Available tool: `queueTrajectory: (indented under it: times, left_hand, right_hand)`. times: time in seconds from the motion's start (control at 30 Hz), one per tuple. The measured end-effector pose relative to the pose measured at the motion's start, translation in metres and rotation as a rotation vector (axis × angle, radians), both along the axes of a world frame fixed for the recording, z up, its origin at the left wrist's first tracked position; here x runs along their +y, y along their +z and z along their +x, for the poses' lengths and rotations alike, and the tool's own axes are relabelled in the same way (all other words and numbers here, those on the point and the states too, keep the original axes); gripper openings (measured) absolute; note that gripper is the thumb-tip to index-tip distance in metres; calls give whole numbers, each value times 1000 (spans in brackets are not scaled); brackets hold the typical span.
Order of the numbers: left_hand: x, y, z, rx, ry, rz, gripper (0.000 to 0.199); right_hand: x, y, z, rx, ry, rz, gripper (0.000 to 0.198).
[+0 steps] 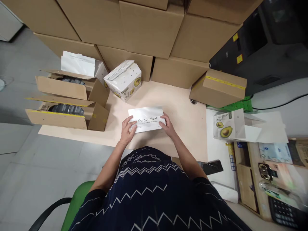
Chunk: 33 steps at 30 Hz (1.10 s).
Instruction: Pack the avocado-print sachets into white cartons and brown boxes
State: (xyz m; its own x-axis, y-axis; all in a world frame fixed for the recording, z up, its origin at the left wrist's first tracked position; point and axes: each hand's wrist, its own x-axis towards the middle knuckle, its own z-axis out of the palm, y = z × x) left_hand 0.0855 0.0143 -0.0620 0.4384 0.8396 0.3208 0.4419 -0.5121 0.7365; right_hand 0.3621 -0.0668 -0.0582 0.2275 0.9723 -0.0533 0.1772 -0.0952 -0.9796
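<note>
Su-per Meal carton (150, 115), at the desk's (176, 106) near edge, label facing the wearer. Left hand (127, 130) and right hand (168, 125) both have a grip clamped on opposite ends, thumbs on top, presumably to keep it level. Can't tell if it's resting. Avocado-print carton (131, 85) sits behind, open-topped cardboard boxes (60, 120) to the left. Stacked shipping boxes (151, 32) block the back.

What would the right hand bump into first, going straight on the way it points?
Most likely the white Su-per Meal carton: the right hand touches its right end, though depth is hard to judge.
</note>
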Motion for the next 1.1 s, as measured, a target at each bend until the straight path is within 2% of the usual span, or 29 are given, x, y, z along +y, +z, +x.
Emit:
queueTrajectory:
  times: [0.07, 0.13, 0.27, 0.37, 0.43, 0.53, 0.6, 0.67, 0.73, 0.8, 0.93, 1.1]
  left_hand:
    - [-1, -11, 7, -86, 71, -11, 33]
    - [-2, -18, 9, -129, 77, -38, 33]
    - [2, -21, -5, -75, -79, -122, 39]
    - [7, -21, -17, 23, -230, -143, 62]
    - [10, -22, -20, 71, -257, -129, 74]
    - [12, -25, -20, 57, -240, -113, 71]
    - [12, -28, -20, 23, -245, -134, 69]
    - [12, -31, -20, 20, -245, -161, 69]
    - [12, -32, -22, 54, -229, -168, 71]
    - [13, -33, -24, 100, -216, -163, 73]
    - [15, -32, -24, 119, -206, -168, 71]
    - [12, -30, -22, 122, -162, -179, 71]
  right_hand:
    - [-1, -7, -8, 22, -69, 35, 51]
    - [-1, -9, -12, 16, -106, 11, 55]
    - [0, -7, -12, -11, -116, -74, 63]
    - [2, -7, -10, -11, -105, -67, 67]
    - [2, -7, -10, -9, -103, -67, 68]
    - [2, -6, -9, 15, -92, -90, 70]
    - [-2, -3, -4, 73, -28, -120, 75]
    - [-8, 0, 8, 185, 98, -162, 85]
    - [-14, 3, 26, 328, 230, -197, 95]
    - [-15, 4, 44, 455, 284, -227, 99]
    - [8, -5, 64, 500, 141, -266, 89]
    - [63, -29, 41, 463, 30, -309, 75]
